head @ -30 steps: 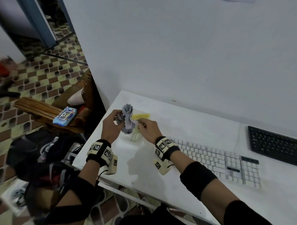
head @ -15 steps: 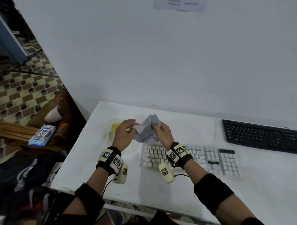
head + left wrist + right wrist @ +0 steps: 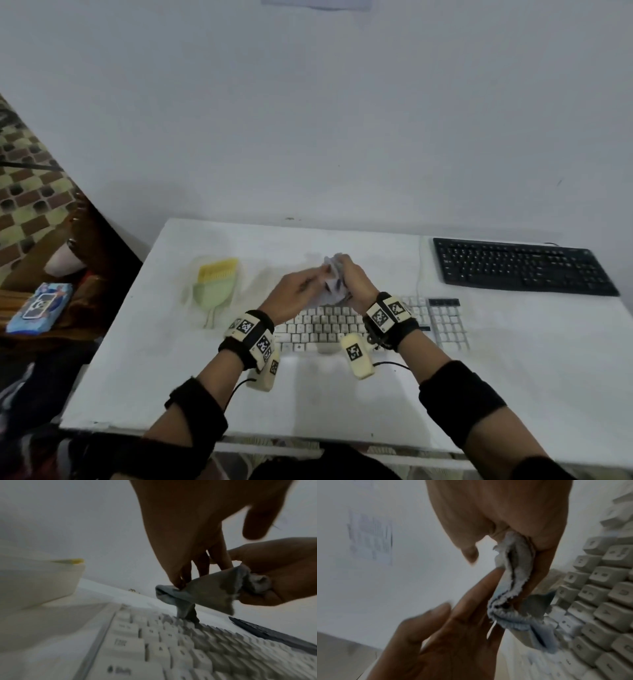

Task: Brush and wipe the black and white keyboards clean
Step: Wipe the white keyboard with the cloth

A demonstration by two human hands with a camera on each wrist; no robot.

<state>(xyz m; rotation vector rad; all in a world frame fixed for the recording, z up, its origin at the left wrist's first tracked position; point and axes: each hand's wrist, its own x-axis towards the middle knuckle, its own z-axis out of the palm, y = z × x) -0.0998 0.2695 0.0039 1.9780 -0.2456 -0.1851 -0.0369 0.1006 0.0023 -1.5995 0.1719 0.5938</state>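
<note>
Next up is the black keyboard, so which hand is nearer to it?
Right. The right hand is left of the black keyboard; the left hand is farther left.

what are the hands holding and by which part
A grey cloth, above the white keyboard: the left hand pinches one edge, the right hand grips the bunched part.

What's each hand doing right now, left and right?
Left hand: pinches an edge of the grey cloth.
Right hand: grips the bunched cloth.
</note>
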